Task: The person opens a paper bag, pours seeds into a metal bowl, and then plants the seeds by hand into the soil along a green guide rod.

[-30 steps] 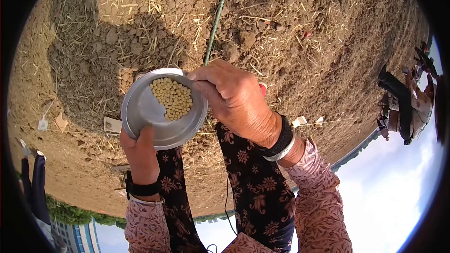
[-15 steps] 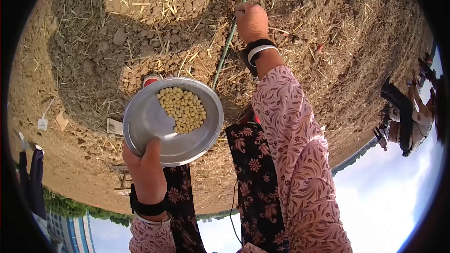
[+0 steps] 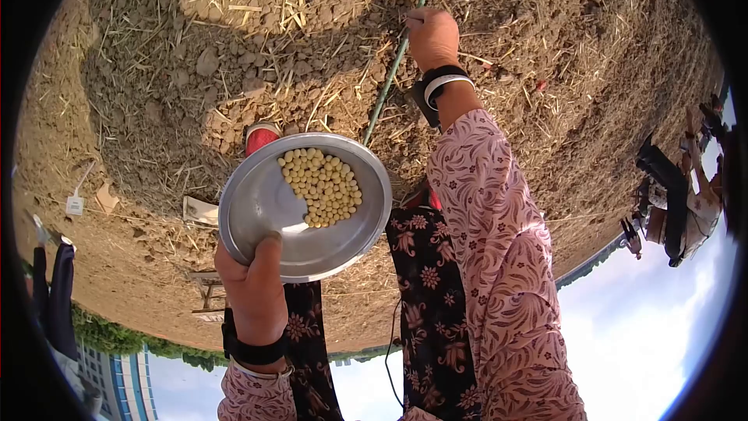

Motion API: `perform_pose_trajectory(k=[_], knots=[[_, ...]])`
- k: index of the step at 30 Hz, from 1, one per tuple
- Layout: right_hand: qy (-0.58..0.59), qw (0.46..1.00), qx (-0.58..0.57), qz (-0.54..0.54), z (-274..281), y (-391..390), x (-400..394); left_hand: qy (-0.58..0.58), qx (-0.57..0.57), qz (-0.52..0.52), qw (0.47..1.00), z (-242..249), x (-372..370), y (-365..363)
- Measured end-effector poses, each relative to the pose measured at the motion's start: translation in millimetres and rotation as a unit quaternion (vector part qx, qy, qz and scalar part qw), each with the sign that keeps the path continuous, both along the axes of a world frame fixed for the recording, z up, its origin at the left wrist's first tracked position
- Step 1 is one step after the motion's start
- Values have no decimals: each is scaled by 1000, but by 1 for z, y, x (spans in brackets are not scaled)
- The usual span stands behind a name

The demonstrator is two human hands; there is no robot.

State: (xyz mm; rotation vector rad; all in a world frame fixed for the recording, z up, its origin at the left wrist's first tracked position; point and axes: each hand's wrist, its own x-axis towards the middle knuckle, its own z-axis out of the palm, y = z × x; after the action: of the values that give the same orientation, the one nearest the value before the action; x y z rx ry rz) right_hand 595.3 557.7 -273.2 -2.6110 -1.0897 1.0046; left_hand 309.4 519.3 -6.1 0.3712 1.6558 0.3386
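Observation:
My left hand [image 3: 257, 292] grips the near-left rim of a shallow metal bowl [image 3: 253, 210], thumb inside and the other fingers hidden under it. Round pale yellow beans [image 3: 323, 187] are heaped on the bowl's far-right side, while its left part shows bare metal. Farther out, my right hand [image 3: 434, 37] is closed with its fingers curled, above the soil beside a thin green pole or cord [image 3: 386, 90]. The fingertips overlap the green line, and whether they hold it or something small cannot be made out.
Dry, clumpy soil [image 3: 179, 109] with scattered straw surrounds my feet. A red shoe [image 3: 261, 139] shows behind the bowl. A small white tag [image 3: 75, 204] stands at the left. Other people's dark-clothed legs [image 3: 61, 296] appear at left, with more people [image 3: 670, 195] at right.
The bowl and my left hand have shifted slightly right, and the bowl's tilt differs a little. My right hand has also moved slightly right, partly with the view, and remains closed beside the green line.

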Motion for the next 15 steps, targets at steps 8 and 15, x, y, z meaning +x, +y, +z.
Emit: perform_pose_trajectory(k=[8, 15], knots=[[66, 993, 77, -58, -14, -12, 9, 42, 14, 34, 998, 1, 14, 3], [82, 991, 21, -101, -3, 1, -1, 8, -11, -4, 1000, 0, 4, -1]])
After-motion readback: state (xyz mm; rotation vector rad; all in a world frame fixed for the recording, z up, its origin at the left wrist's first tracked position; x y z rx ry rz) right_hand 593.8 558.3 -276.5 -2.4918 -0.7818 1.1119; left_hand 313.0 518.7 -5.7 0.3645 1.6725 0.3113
